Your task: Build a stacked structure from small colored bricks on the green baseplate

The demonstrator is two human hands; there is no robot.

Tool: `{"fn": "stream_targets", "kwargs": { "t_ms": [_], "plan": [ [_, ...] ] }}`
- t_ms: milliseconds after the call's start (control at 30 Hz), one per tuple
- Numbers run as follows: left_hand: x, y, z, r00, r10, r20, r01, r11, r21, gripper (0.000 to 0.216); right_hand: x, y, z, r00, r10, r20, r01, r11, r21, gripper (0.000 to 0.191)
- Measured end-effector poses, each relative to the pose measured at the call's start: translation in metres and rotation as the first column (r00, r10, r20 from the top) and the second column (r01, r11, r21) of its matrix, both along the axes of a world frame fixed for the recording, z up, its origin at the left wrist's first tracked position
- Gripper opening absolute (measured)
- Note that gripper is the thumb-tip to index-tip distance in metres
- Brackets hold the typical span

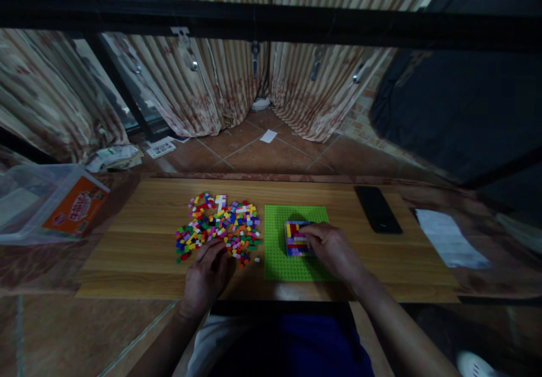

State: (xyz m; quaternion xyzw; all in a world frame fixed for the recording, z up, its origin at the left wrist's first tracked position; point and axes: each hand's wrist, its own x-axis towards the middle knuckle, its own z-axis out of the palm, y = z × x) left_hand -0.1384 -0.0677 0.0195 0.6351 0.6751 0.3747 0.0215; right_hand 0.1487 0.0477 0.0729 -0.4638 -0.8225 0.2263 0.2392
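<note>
My left hand (206, 275) rests at the near edge of a spread pile of small colourful toy bricks (228, 222). Its fingers are curled together, and anything between the fingertips is hidden. On a green studded baseplate (275, 267) stands a low, roughly square brick build (296, 240), with bluish-purple edges and red, yellow and white pieces inside. My right hand (332, 247) reaches over the build's right side, covering part of it. Thumb and fingers there are pinched against its top; what they hold is too small to make out. A lone white brick (257, 260) lies between pile and baseplate.
All this is on a low wooden table (127, 253). A black phone (378, 210) lies at the right, with a white paper (451, 239) beyond the table's right edge. A clear plastic bin (25, 196) with an orange label stands left. Curtains (203, 89) hang behind a dark rail (262, 21).
</note>
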Motion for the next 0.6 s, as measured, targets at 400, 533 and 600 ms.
{"fn": "stream_targets", "kwargs": {
  "t_ms": [400, 533, 600],
  "plan": [
    [-0.0005, -0.0004, -0.0002, 1.0, -0.009, -0.013, 0.01, 1.0, 0.01, 0.018, -0.0015, 0.0004, -0.0061, 0.985, -0.165, -0.044, 0.165, 0.986, 0.004, 0.023],
    [-0.0006, -0.0005, -0.0007, 1.0, -0.002, -0.006, 0.002, 1.0, 0.012, 0.017, -0.0036, 0.0021, -0.0069, 0.993, -0.121, 0.013, 0.12, 0.993, 0.01, 0.022],
    [-0.0006, -0.0003, -0.0008, 1.0, -0.003, -0.004, 0.003, 1.0, 0.014, 0.017, -0.0045, 0.0027, -0.0068, 0.994, -0.105, 0.035, 0.105, 0.994, 0.008, 0.022]
  ]
}}
